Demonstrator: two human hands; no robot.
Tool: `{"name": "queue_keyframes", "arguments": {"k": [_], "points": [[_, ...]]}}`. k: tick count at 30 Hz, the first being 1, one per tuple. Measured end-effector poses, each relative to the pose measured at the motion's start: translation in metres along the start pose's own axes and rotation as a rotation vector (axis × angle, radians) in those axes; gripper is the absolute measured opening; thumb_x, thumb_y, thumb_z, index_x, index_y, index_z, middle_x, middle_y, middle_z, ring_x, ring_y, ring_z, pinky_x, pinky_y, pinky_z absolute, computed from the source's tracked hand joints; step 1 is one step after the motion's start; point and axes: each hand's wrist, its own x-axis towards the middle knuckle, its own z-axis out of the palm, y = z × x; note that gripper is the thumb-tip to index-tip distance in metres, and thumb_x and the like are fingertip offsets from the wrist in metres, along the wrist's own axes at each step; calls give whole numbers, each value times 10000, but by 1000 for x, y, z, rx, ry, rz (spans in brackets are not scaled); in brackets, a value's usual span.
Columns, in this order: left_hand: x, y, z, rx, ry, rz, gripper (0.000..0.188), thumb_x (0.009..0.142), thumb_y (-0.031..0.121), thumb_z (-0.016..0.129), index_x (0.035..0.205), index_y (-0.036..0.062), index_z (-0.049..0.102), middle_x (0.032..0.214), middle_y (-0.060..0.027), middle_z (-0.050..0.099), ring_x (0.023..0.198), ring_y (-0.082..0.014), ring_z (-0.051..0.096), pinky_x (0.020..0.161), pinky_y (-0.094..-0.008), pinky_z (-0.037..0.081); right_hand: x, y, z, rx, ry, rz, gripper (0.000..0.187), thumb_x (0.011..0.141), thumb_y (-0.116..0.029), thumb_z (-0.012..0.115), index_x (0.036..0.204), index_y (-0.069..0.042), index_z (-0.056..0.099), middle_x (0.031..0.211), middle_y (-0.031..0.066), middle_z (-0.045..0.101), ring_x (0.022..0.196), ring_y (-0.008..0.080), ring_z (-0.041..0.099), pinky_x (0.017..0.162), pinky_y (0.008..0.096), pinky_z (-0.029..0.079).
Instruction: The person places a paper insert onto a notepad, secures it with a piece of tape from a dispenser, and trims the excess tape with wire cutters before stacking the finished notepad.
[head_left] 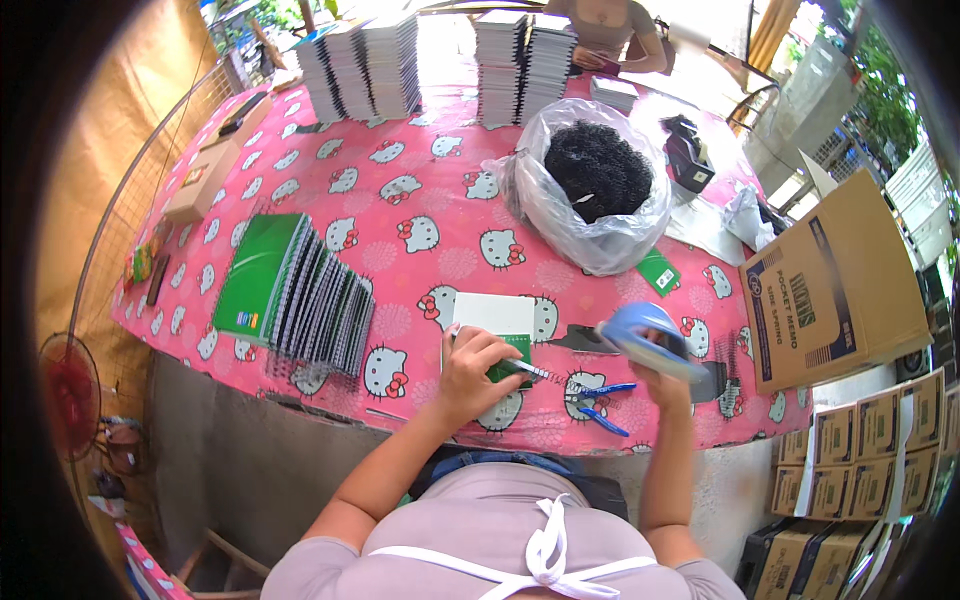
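Note:
My left hand (475,372) is closed over a small green notepad (510,368) near the table's front edge, its fingers curled on the cover. A thin pale rod (530,368) sticks out to the right from under my fingertips, beside a wire coil. A white sheet or pad (494,314) lies just beyond the notepad. My right hand (662,386) is closed on a rounded blue object (650,340), smeared by motion, its exact kind unclear; it hides part of my fingers. Blue-handled pliers (603,408) lie between my hands.
Spiral notebooks with green covers (262,275) stand in a row at left. Tall notebook stacks (390,70) rise at the back. A plastic bag (590,245) holds black coils (598,170). A cardboard box (840,290) stands at right. Another person (612,35) sits across the table.

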Motion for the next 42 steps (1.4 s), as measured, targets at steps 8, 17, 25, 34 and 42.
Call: {"name": "queue_keyframes", "arguments": {"k": [8,17,25,34,42], "points": [[9,3,-4,-77,-49,-52,392,632,219,804,982,123,656,867,9,651,932,-191,578,998,-508,297,29,-11,41,-423,-359,141,355,709,-22,743,1030,-35,591,860,39,652,795,94,586,690,279,489],[13,-25,-18,-249,31,-21,301,672,90,773,945,58,649,993,-97,613,974,-309,581,864,-377,474,59,5,53,-1007,-295,36,405,623,-36,795,975,-49,596,814,57,644,749,145,615,692,297,509],[-9,-58,-16,-612,68,-323,311,750,-12,722,1052,26,660,1024,-79,674,924,-127,641,794,-271,515,68,8,82,-505,-397,36,285,703,15,681,975,3,597,844,48,652,771,112,600,677,275,503],[-17,-73,-17,-908,55,-464,282,786,-93,676,1047,13,691,1006,-65,702,921,-112,647,844,-259,531,66,2,96,-633,-430,-70,362,656,-31,760,972,-22,585,871,153,660,804,310,652,720,342,499],[-3,-59,-12,-1102,46,-374,189,797,-61,694,969,13,672,1024,-78,666,904,-127,644,797,-255,533,12,28,-20,-1414,228,-18,666,700,-251,789,1259,-59,483,1351,190,452,1245,372,437,995,466,369]]}}
